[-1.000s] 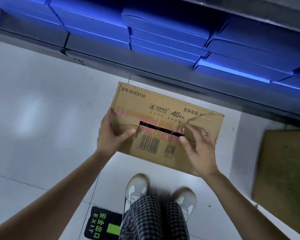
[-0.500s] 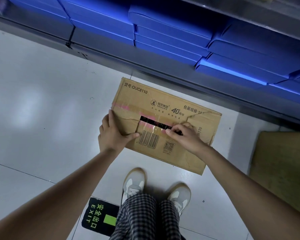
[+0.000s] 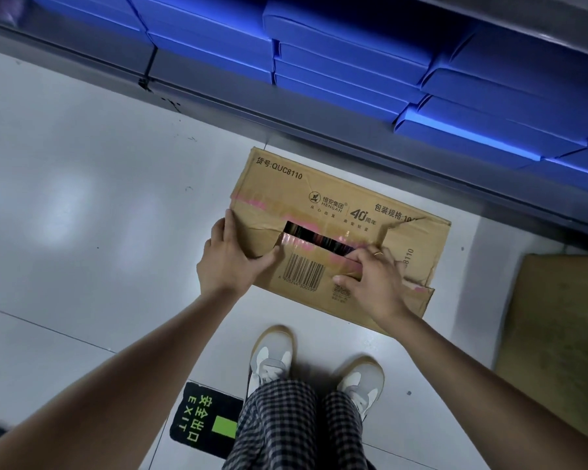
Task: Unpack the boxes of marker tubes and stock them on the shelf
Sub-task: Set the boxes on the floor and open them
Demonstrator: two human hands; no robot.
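1. The cardboard box (image 3: pixel 336 232) sits on the floor (image 3: pixel 82 215) at the centre of the frame, just below the shelf (image 3: pixel 319 106) of blue boxes (image 3: pixel 347 52).
2. The left hand (image 3: pixel 231 262), left of centre, lies across the box's left end, its fingers (image 3: pixel 230 222) fairly straight over the edge and the thumb pressing the flap beside the slot; it should bear down so the box cannot lift.
3. The right hand (image 3: pixel 374 279), right of centre, has its fingers curled into the dark slot, gripping the near flap; pulling toward the body, along the taped seam, should tear it cleanly.
4. Compared with half a second earlier, the right hand sits deeper in the slot with its thumb spread over the flap.
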